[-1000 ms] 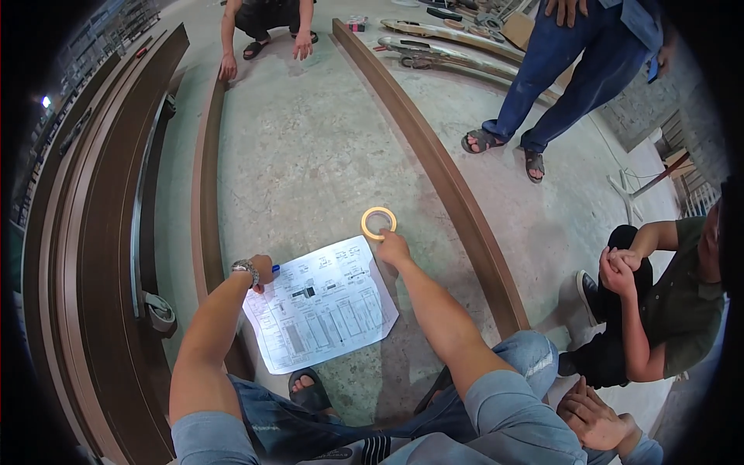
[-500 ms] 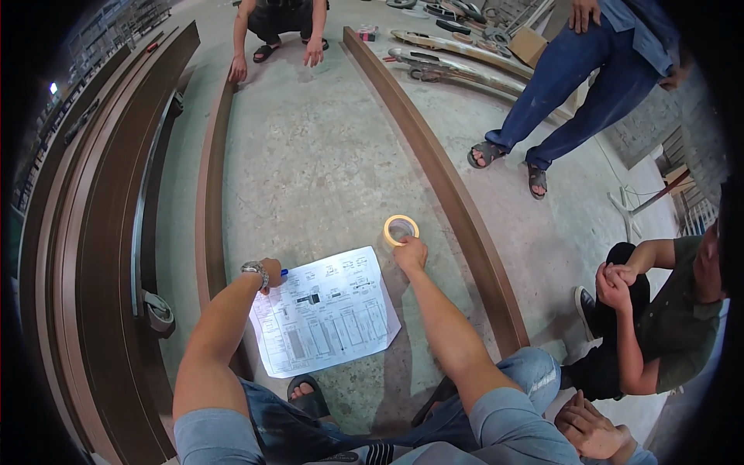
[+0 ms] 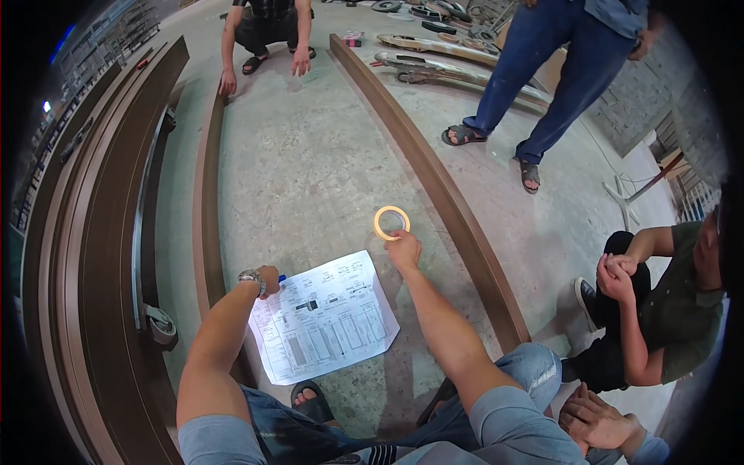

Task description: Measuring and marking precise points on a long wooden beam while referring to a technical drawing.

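A printed sheet of technical drawings (image 3: 322, 341) lies in front of me, above the floor between two brown beams. My left hand (image 3: 268, 282), with a metal watch at its wrist, is at the sheet's upper left corner. Its fingers are closed around a blue pen (image 3: 282, 277), of which only a short end shows. Beyond the sheet's upper right corner, my right hand (image 3: 404, 252) grips the near edge of a yellow roll of tape (image 3: 378, 222). The roll's open ring faces me.
Long brown beams run along the left (image 3: 208, 178) and right (image 3: 434, 167); more brown profiles (image 3: 108, 256) are stacked at far left. One person (image 3: 267, 35) squats at the far end, a hand at the left beam. Another (image 3: 535, 70) stands at right; others sit close at my right.
The view has shifted slightly, so the surroundings sit a little further left. Both hands keep their grips, on the pen and the roll of tape.
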The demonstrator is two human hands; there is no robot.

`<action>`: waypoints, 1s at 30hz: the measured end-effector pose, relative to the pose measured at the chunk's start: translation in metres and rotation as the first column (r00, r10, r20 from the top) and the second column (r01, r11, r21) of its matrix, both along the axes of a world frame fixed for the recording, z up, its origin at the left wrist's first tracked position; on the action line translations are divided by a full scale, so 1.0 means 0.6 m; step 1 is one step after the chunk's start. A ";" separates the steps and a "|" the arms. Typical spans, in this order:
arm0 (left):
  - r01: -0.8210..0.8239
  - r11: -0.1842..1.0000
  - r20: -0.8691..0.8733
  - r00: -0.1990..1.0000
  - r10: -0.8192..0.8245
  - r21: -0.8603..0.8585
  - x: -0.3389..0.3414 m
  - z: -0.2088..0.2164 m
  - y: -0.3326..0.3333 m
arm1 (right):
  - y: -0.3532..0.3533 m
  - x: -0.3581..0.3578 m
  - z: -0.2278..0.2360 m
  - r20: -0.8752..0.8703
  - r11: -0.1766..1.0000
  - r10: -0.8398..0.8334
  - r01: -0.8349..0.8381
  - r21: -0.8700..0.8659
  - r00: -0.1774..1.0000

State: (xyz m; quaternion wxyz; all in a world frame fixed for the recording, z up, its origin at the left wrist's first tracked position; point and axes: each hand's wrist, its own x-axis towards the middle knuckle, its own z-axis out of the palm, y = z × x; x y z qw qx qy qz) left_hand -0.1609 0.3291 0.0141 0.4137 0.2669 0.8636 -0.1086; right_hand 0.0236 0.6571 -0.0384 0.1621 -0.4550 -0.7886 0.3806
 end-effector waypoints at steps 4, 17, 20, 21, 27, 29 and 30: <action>0.079 0.996 -0.055 0.995 -0.077 0.039 -0.006 -0.017 -0.002 | -0.002 0.000 0.006 -0.027 1.000 -0.010 0.010 0.004 1.000; 0.045 0.992 0.003 0.999 -0.045 0.117 -0.014 -0.024 -0.001 | 0.000 0.000 0.015 -0.081 0.996 -0.021 0.028 0.079 0.996; -0.008 0.993 -0.010 1.000 0.009 0.118 -0.015 -0.031 0.007 | -0.011 -0.002 0.002 -0.056 0.999 -0.002 0.005 0.047 0.998; 0.038 0.988 -0.028 0.999 -0.034 0.149 -0.014 -0.031 0.015 | -0.020 -0.004 -0.001 -0.056 0.998 0.044 -0.042 0.040 0.997; -0.534 0.534 0.476 0.841 0.257 0.656 0.034 -0.007 0.117 | -0.112 -0.012 -0.002 0.035 0.956 0.292 -0.291 -0.039 0.956; -0.638 0.476 0.565 0.765 0.307 0.605 0.047 0.010 0.144 | -0.139 -0.011 0.009 0.024 0.935 0.352 -0.351 -0.054 0.936; -0.640 0.483 0.553 0.765 0.329 0.597 0.052 0.018 0.153 | -0.151 -0.008 0.016 -0.026 0.928 0.373 -0.373 0.010 0.927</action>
